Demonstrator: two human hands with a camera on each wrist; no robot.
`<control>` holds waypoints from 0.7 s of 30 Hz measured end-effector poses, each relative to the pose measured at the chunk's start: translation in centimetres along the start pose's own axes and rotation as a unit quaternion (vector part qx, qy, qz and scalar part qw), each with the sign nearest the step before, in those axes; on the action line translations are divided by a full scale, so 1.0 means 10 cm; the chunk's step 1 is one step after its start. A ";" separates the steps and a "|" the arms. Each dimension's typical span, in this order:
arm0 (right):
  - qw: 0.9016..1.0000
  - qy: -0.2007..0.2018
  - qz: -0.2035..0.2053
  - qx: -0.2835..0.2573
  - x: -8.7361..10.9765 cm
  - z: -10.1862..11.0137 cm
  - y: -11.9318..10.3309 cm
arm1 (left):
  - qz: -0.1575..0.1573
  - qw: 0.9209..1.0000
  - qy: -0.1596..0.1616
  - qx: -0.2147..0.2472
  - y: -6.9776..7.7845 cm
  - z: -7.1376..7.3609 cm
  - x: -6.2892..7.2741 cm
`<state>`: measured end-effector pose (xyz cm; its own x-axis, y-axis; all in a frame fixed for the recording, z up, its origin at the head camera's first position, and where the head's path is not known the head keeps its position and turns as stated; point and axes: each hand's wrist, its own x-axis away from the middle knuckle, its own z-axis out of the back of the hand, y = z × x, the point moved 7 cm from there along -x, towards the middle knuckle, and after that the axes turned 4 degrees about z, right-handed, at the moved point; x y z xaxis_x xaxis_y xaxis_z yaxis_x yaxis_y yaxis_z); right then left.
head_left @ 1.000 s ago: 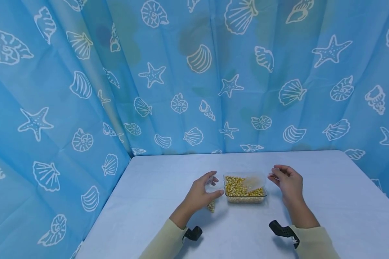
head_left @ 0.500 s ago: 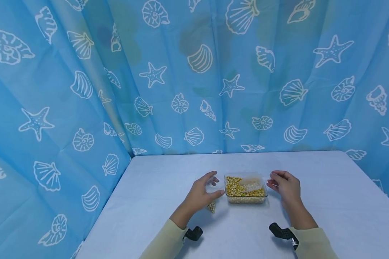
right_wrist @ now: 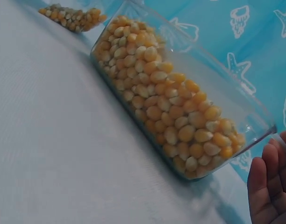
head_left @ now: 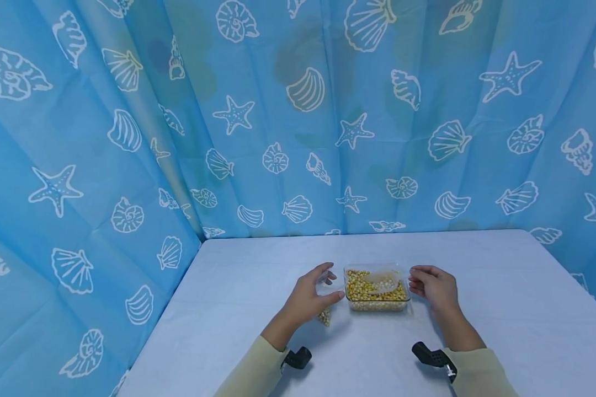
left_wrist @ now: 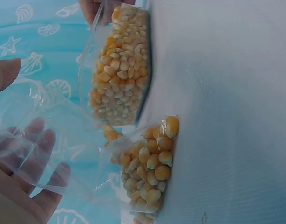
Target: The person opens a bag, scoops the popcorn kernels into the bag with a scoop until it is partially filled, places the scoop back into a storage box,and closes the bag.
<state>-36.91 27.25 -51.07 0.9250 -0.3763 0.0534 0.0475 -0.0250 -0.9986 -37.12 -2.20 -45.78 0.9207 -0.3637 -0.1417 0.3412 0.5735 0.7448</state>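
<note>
Pale tabletop [head_left: 218, 314], corn box [head_left: 377, 301], scoop [head_left: 386, 282] between right fingers [right_wrist: 258, 182]

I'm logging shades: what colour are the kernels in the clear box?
The kernels mix golden yellow and cream; clearest in the right wrist view.

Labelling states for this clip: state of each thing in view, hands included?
Glass container: upright, lidless, largely filled with kernels.
Plastic bag: upper part spread, kernels in the lower part.
Translucent scoop: inside the container, over the kernels; whether loaded, can't tell.
Left hand: curved round the bag's upper part.
Right hand: pinching what looks like the scoop's handle.
</note>
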 end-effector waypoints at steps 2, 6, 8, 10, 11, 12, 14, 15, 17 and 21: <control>1.000 -0.008 0.001 -0.007 -0.01 -0.01 0.01 | 0.001 1.000 -0.001 0.000 0.00 -0.01 0.00; 0.999 -0.027 -0.013 -0.020 -0.01 -0.01 0.03 | -0.003 1.000 -0.001 0.002 0.02 -0.01 0.00; 0.998 -0.036 -0.031 -0.032 -0.02 -0.01 0.05 | -0.005 1.000 -0.002 0.004 0.02 -0.01 0.00; 0.997 -0.044 -0.050 -0.047 -0.03 -0.01 0.08 | -0.007 1.000 -0.003 0.006 0.03 -0.01 0.01; 0.996 -0.048 -0.059 -0.054 -0.03 -0.02 0.09 | -0.007 1.000 -0.004 0.007 0.03 -0.02 0.01; 0.995 -0.049 -0.065 -0.063 -0.03 -0.02 0.09 | -0.007 1.000 -0.006 0.009 0.03 -0.02 0.01; 0.993 -0.054 -0.073 -0.079 -0.03 -0.01 0.10 | -0.006 1.000 -0.007 0.011 0.03 -0.02 0.01; 0.992 -0.054 -0.076 -0.086 -0.03 -0.01 0.11 | -0.006 1.000 -0.008 0.013 0.03 -0.03 0.01; 0.990 -0.054 -0.082 -0.099 -0.03 0.00 0.12 | -0.006 1.000 -0.009 0.015 0.03 -0.03 0.01; 0.987 -0.051 -0.096 -0.120 -0.02 0.03 0.14 | -0.008 1.000 -0.010 0.015 0.03 -0.04 0.02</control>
<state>-36.95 27.57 -52.50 0.9415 -0.2484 0.2278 0.1457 -0.3096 -0.9396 -36.81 -1.82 -45.83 0.9112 -0.3872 -0.1404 0.3494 0.5461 0.7614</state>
